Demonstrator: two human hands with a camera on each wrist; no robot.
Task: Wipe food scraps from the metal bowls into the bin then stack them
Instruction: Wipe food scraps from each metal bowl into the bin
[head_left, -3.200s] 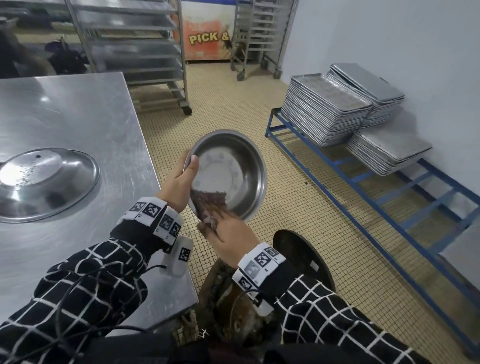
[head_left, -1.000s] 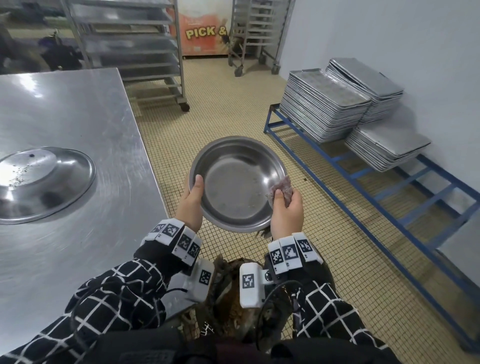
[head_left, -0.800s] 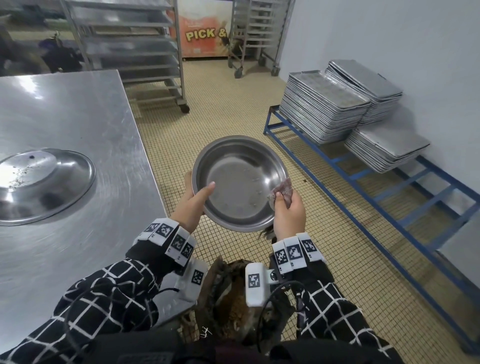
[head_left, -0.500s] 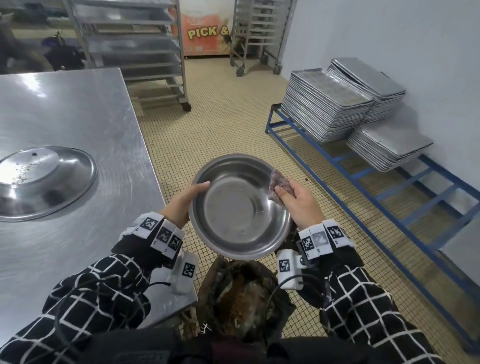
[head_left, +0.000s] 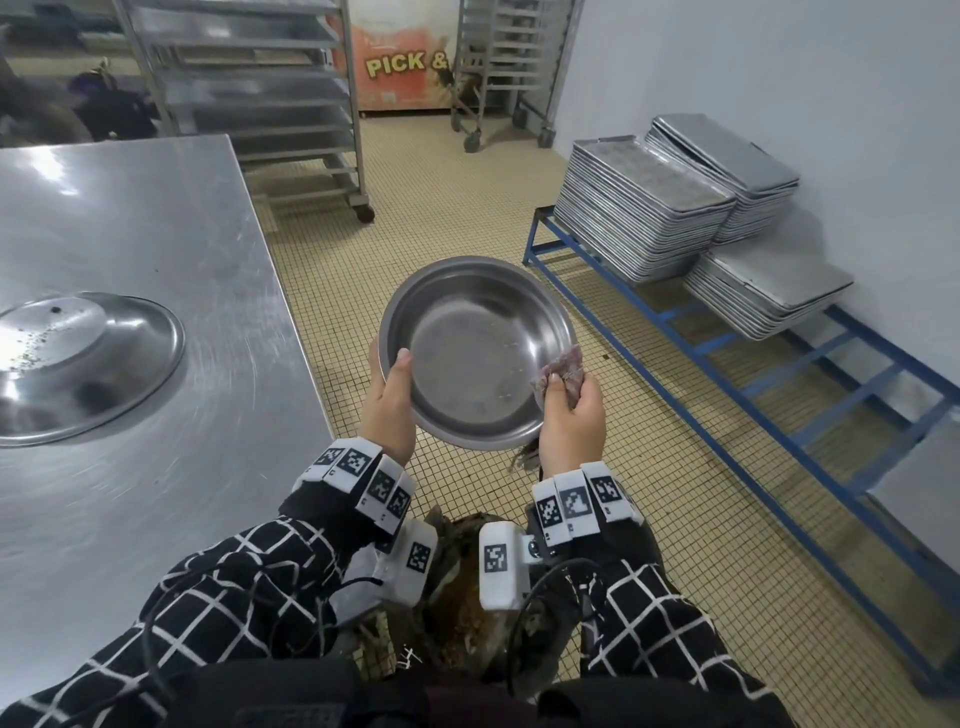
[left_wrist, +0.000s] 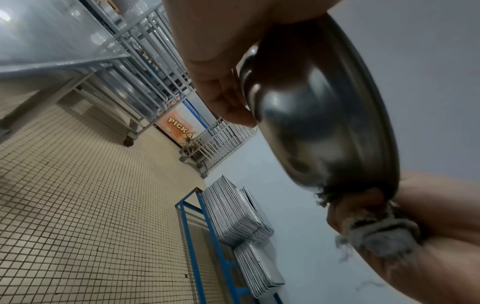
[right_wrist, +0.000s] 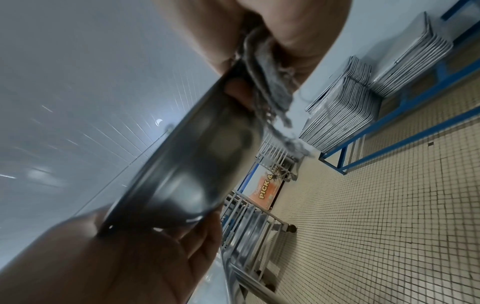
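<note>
I hold a round metal bowl (head_left: 475, 353) in the air over the tiled floor, its hollow turned towards me and nearly wiped bare. My left hand (head_left: 387, 397) grips its left rim, thumb inside and fingers behind. My right hand (head_left: 569, 410) grips the right rim together with a dirty greyish cloth (head_left: 561, 371), pinched against the metal. The wrist views show the bowl's shiny underside (left_wrist: 311, 123) (right_wrist: 197, 164) and the frayed cloth (left_wrist: 376, 236) (right_wrist: 262, 88). The bin (head_left: 467, 597), holding brown scraps, stands below my wrists. An upturned metal bowl (head_left: 78, 358) lies on the steel table.
The steel table (head_left: 156, 493) fills the left side, its corner by my left forearm. A blue rack (head_left: 753, 384) with several stacks of metal trays (head_left: 639, 208) runs along the right wall. Wheeled shelf trolleys (head_left: 260, 104) stand at the back.
Three seconds ago my right hand was wiping brown scraps out of the tilted bowl. Since then it has moved to the right rim with the cloth, and the bowl now faces me again.
</note>
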